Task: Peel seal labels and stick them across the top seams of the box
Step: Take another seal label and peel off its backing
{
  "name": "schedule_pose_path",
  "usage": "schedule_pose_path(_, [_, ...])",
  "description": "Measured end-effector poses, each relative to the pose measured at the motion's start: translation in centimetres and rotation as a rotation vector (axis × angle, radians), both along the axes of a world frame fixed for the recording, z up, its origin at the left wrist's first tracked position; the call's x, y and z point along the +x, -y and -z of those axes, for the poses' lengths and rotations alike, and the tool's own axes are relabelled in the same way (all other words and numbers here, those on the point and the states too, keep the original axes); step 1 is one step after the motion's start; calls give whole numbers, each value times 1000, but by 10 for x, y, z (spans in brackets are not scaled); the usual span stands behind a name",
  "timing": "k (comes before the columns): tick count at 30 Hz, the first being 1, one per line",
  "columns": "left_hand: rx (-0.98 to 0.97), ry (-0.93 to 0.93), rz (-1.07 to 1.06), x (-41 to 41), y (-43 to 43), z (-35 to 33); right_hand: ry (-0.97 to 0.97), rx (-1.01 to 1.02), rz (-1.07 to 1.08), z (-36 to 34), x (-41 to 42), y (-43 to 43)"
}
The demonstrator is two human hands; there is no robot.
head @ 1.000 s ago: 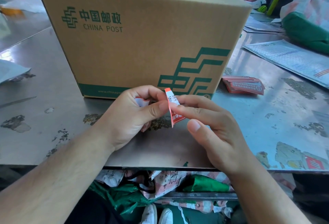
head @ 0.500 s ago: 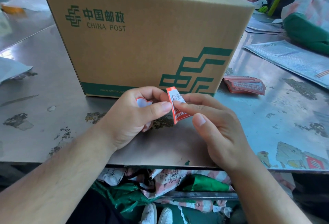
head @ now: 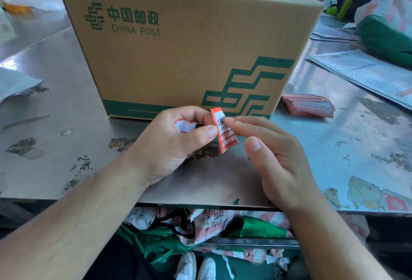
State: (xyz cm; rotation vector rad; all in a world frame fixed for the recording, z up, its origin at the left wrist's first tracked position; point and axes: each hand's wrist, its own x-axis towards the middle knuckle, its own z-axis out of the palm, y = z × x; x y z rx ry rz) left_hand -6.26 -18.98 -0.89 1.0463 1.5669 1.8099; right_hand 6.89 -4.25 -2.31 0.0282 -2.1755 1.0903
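Delta vs 1 s ago: right thumb is off the label and the label's printed face is turned more toward the camera. Both hands sit a bit closer to the base of the box.

Left to right:
- Loose white paper (head: 15, 83) lies at the far left edge of the counter (head: 55, 106), well apart from the work.
- Box (head: 189, 45) stands upright mid-counter with its printed side facing me. The top is barely visible from here, so I can't read the seam.
- Left hand (head: 176, 146) pinches the label's left edge between thumb and forefinger. A curled white-and-red scrap (head: 185, 125), probably backing, is tucked in the same hand.
- Label (head: 226, 137) hangs in the air just in front of the box's lower edge, red end down, not touching the counter.
- Right hand (head: 276, 159) has straight fingers, with the fingertips resting on the label's upper part and the thumb clear of it. It grips nothing.
- Stack of spare labels (head: 308, 107) lies just beside the box's right corner. Mailers (head: 367, 77) are further right.

I can't tell whether the backing is fully off.

Risks:
- Only one pinch holds the label. If the glue side is bare, the free end can curl and stick to itself or to a finger.
- Right fingertips on the adhesive would weaken the bond.
- A hard pull at the pinched edge may tear the label.
- The seam is up top and out of sight at this angle. Placing it without leaning over likely lands it crooked or off the seam.
- The scrap in the left hand could catch the glue on the way up.
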Motion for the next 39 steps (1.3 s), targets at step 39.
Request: schedule_pose_path(39, [-38,-28,-47,8,-5,-7,183,-194,-105,-8,-1,-1])
